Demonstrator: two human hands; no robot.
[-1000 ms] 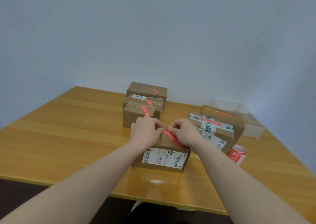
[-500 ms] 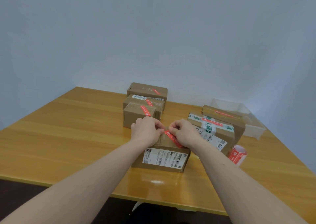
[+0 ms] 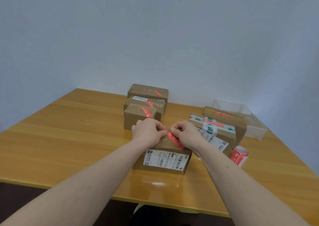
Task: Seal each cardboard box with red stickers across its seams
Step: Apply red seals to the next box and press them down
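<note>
Sitting nearest on the tabletop (image 3: pixel 69 139), the front cardboard box (image 3: pixel 162 158) has a red sticker (image 3: pixel 175 140) running diagonally across its top. Both hands rest on that box: left hand (image 3: pixel 146 134) grip curled, fingertips at sticker's far end; right hand (image 3: pixel 185 134) grip curled, pressing sticker w/ thumb. Sticker roll (image 3: pixel 240 155) lies right of box. Beyond it, 3 stickered boxes (image 3: pixel 143 105); 2 more (image 3: pixel 219 129) to far right, clear bin (image 3: pixel 241 115) behind.
</note>
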